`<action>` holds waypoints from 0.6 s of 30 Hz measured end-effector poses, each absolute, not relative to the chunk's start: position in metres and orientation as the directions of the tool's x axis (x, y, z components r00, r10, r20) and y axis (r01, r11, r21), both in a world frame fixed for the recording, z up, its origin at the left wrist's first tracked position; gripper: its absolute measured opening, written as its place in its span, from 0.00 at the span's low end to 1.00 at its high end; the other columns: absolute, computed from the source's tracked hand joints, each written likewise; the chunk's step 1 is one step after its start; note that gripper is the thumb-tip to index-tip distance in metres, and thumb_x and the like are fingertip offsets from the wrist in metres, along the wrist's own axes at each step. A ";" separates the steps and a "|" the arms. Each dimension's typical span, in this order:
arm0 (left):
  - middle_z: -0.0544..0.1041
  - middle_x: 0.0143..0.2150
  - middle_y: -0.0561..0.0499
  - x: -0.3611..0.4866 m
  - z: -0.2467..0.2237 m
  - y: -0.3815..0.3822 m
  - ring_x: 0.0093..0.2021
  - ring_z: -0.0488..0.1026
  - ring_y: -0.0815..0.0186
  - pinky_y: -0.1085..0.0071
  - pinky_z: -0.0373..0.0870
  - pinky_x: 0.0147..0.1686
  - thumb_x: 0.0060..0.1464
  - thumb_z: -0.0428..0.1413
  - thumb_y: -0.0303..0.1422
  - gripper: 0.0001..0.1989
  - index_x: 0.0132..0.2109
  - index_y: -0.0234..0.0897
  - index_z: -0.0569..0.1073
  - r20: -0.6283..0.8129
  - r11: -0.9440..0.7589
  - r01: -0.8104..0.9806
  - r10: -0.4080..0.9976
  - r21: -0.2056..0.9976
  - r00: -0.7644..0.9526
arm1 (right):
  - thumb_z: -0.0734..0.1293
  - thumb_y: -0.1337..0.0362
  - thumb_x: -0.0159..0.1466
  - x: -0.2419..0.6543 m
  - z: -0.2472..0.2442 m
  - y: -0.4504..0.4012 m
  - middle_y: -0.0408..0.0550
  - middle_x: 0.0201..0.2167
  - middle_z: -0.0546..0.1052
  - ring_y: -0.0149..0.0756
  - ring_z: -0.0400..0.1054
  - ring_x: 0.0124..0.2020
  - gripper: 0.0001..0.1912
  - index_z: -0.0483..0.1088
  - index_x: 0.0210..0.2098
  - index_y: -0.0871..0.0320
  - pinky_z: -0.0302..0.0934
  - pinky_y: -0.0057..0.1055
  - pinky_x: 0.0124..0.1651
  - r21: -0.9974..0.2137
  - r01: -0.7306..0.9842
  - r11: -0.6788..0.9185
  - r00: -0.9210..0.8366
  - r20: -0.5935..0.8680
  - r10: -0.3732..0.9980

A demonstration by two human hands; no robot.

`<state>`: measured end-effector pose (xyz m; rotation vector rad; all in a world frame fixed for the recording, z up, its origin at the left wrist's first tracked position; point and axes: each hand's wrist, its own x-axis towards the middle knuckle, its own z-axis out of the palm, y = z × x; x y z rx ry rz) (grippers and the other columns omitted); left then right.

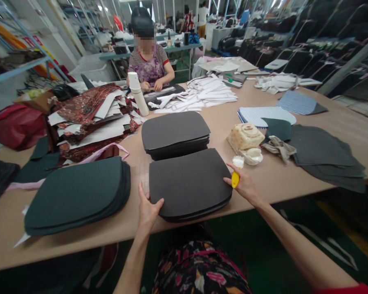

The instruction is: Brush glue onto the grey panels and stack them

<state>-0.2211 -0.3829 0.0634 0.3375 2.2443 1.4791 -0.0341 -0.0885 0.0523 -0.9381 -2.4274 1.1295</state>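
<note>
In front of me lies a stack of dark grey panels (pixel 188 183) with rounded near corners. My left hand (pixel 149 210) rests at its left edge, thumb on the near left corner and fingers spread along the side. A small brush with a yellow handle (pixel 235 179) and white bristles is held in my right hand (pixel 243 183). That hand's fingertips also touch the stack's right edge. Just behind stands a second stack of grey panels (pixel 176 130). To the left is a stack of dark green panels (pixel 79 194).
Patterned and white pieces (pixel 92 118) are heaped at left beside a white bottle (pixel 138 94). A stained yellowish container (pixel 245 136), a crumpled cloth (pixel 279 149) and loose grey sheets (pixel 323 151) lie right. Across the table (pixel 309 116), a co-worker (pixel 150 61) sits near white strips (pixel 199 96).
</note>
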 end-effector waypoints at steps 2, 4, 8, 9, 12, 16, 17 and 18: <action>0.73 0.46 0.44 -0.221 0.059 -0.384 0.45 0.75 0.58 0.59 0.73 0.46 0.46 0.59 0.31 0.51 0.65 0.39 0.29 -0.213 0.417 -0.027 0.406 0.908 -0.888 | 0.66 0.52 0.55 -0.034 0.048 -0.088 0.40 0.23 0.63 0.34 0.58 0.23 0.35 0.60 0.59 0.60 0.56 0.30 0.28 -0.762 0.430 0.484 -0.752 -0.006 0.659; 0.73 0.46 0.44 -0.221 0.056 -0.385 0.45 0.75 0.58 0.58 0.72 0.47 0.45 0.59 0.31 0.52 0.65 0.38 0.30 -0.217 0.426 -0.030 0.397 0.904 -0.892 | 0.65 0.52 0.55 -0.034 0.043 -0.088 0.40 0.23 0.64 0.34 0.58 0.24 0.35 0.60 0.59 0.60 0.56 0.30 0.29 -0.758 0.429 0.491 -0.762 -0.012 0.648; 0.74 0.47 0.44 -0.222 0.052 -0.386 0.46 0.74 0.59 0.58 0.71 0.48 0.45 0.58 0.30 0.51 0.65 0.38 0.30 -0.241 0.439 -0.052 0.388 0.897 -0.890 | 0.65 0.52 0.55 -0.034 0.036 -0.088 0.41 0.24 0.65 0.33 0.59 0.24 0.34 0.61 0.58 0.60 0.56 0.30 0.29 -0.746 0.435 0.504 -0.759 -0.004 0.651; 0.74 0.46 0.44 -0.222 0.051 -0.386 0.45 0.74 0.59 0.58 0.71 0.48 0.45 0.58 0.30 0.51 0.65 0.38 0.30 -0.248 0.443 -0.059 0.384 0.894 -0.889 | 0.65 0.52 0.55 -0.034 0.035 -0.088 0.41 0.25 0.65 0.33 0.59 0.24 0.34 0.61 0.58 0.60 0.56 0.30 0.29 -0.745 0.435 0.506 -0.759 -0.001 0.651; 0.74 0.44 0.44 -0.223 0.051 -0.384 0.43 0.75 0.58 0.58 0.71 0.47 0.45 0.59 0.29 0.51 0.65 0.37 0.31 -0.257 0.451 -0.069 0.370 0.890 -0.893 | 0.65 0.54 0.55 -0.034 0.033 -0.087 0.41 0.26 0.65 0.33 0.59 0.24 0.34 0.60 0.58 0.60 0.56 0.30 0.29 -0.742 0.437 0.508 -0.762 -0.005 0.648; 0.73 0.43 0.44 -0.222 0.049 -0.383 0.42 0.75 0.58 0.58 0.71 0.47 0.45 0.59 0.28 0.50 0.65 0.37 0.33 -0.233 0.491 -0.029 0.358 0.871 -0.904 | 0.66 0.55 0.55 -0.034 0.032 -0.086 0.43 0.28 0.67 0.34 0.60 0.26 0.33 0.61 0.58 0.60 0.57 0.31 0.30 -0.740 0.429 0.519 -0.767 0.004 0.641; 0.73 0.44 0.44 -0.222 0.048 -0.383 0.42 0.75 0.58 0.58 0.71 0.47 0.45 0.59 0.28 0.50 0.65 0.38 0.33 -0.224 0.507 -0.013 0.357 0.862 -0.907 | 0.65 0.55 0.55 -0.033 0.032 -0.086 0.44 0.29 0.68 0.34 0.60 0.26 0.33 0.61 0.58 0.60 0.57 0.31 0.30 -0.740 0.429 0.519 -0.768 0.004 0.640; 0.73 0.44 0.44 -0.222 0.047 -0.383 0.43 0.75 0.58 0.58 0.71 0.47 0.45 0.59 0.28 0.50 0.65 0.38 0.33 -0.215 0.520 0.001 0.357 0.854 -0.909 | 0.65 0.55 0.55 -0.033 0.032 -0.087 0.44 0.29 0.68 0.34 0.60 0.26 0.33 0.61 0.58 0.60 0.57 0.31 0.30 -0.740 0.431 0.517 -0.768 0.001 0.641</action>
